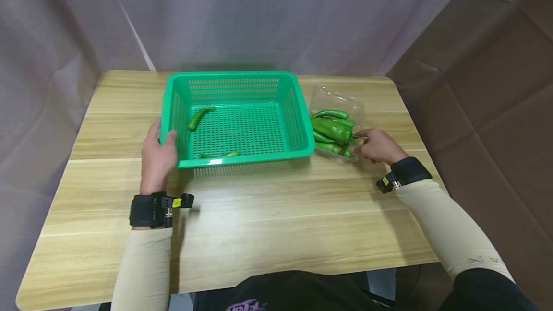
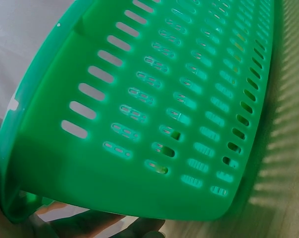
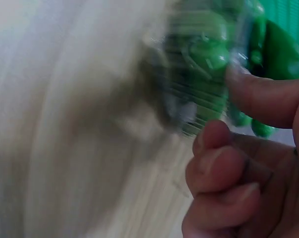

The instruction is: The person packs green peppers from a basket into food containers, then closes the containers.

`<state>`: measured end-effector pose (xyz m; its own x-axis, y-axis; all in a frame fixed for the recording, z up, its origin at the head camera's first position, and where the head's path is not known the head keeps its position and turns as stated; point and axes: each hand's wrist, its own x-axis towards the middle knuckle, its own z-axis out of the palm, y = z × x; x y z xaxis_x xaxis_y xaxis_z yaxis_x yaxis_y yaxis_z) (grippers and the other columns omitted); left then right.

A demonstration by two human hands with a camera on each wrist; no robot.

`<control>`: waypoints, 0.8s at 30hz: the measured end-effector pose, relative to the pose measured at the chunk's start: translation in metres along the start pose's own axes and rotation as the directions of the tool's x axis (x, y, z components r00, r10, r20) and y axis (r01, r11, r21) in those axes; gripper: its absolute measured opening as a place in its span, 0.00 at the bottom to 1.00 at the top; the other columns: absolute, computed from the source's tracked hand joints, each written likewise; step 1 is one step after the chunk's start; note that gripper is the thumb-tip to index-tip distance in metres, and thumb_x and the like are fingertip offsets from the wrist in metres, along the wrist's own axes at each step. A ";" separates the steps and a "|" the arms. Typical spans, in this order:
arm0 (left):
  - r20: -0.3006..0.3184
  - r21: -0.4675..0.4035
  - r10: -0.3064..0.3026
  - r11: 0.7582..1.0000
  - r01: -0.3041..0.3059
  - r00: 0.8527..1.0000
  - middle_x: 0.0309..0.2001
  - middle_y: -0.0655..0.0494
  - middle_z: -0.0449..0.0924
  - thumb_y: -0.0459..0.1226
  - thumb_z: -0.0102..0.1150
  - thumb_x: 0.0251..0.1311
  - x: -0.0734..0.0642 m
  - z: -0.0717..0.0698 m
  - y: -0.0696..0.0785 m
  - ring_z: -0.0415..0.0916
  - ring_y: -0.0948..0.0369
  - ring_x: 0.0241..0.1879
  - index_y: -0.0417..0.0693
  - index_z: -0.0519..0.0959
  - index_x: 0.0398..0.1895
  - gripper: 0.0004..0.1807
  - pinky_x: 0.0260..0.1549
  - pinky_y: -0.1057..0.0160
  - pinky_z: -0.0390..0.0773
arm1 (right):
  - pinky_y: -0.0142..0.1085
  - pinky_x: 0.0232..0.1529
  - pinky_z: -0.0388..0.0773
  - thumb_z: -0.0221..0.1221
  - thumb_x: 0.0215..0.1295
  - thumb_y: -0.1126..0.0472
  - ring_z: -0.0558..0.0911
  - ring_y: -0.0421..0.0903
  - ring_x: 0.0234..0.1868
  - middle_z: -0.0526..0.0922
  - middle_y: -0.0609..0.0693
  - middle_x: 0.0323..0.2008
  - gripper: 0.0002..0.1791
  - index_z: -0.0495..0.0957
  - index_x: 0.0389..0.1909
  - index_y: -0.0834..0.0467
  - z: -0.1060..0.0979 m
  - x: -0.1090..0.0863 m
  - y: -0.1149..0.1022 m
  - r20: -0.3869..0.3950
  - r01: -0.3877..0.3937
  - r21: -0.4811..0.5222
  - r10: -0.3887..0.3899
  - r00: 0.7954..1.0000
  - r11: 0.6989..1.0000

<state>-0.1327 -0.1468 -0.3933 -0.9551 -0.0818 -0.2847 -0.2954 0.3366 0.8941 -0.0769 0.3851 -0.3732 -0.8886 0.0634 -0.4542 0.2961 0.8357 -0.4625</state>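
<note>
My left hand (image 1: 157, 160) grips the left rim of a green plastic basket (image 1: 239, 159), thumb on top and fingers curled under the edge. Its perforated side wall (image 2: 100, 168) fills the left wrist view. Two slim green chili peppers lie inside: a curved one (image 1: 199, 118) at the left and another (image 1: 219, 155) along the front wall. Right of the basket, a clear plastic box (image 1: 337, 95) holds several green peppers, a large one (image 1: 332, 128) on top. At that box's right edge, my right hand (image 1: 380, 145) pinches the rim, its other fingers curled.
Everything stands on a light wooden table (image 1: 259, 215). A grey curtain (image 1: 259, 18) hangs behind it, and a brown cloth (image 1: 488, 90) drapes down the right side. The box sits close against the basket's right side.
</note>
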 end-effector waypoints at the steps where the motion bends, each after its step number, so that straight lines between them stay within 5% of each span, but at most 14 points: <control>1: 0.000 0.002 0.003 1.000 -0.003 1.000 0.82 0.47 0.57 0.51 0.39 0.82 0.000 0.000 0.000 0.61 0.45 0.77 0.65 0.45 0.86 0.34 0.73 0.39 0.66 | 0.38 0.17 0.70 0.64 0.72 0.56 0.70 0.43 0.14 0.70 0.45 0.13 0.38 0.64 0.75 0.71 0.001 0.001 0.001 -0.005 0.003 -0.012 -0.003 1.000 1.000; 17: -0.012 -0.011 0.011 1.000 -0.012 1.000 0.82 0.48 0.57 0.50 0.39 0.82 0.001 0.001 -0.003 0.61 0.46 0.77 0.64 0.47 0.86 0.34 0.73 0.40 0.66 | 0.39 0.17 0.68 0.64 0.72 0.45 0.68 0.43 0.14 0.67 0.43 0.12 0.41 0.64 0.78 0.62 0.002 0.004 0.009 0.003 0.024 -0.019 -0.024 1.000 1.000; 24: -0.008 0.004 0.011 1.000 -0.011 1.000 0.82 0.47 0.57 0.50 0.38 0.82 0.000 0.001 -0.001 0.63 0.45 0.76 0.64 0.46 0.86 0.34 0.71 0.39 0.68 | 0.40 0.20 0.69 0.64 0.73 0.48 0.69 0.45 0.17 0.70 0.46 0.15 0.41 0.62 0.79 0.59 -0.028 -0.007 0.001 0.032 0.052 0.007 -0.052 0.998 0.999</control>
<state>-0.1329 -0.1458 -0.3944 -0.9585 -0.0853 -0.2720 -0.2846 0.3413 0.8958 -0.0801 0.4009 -0.3498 -0.8913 0.0022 -0.4534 0.2517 0.8342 -0.4906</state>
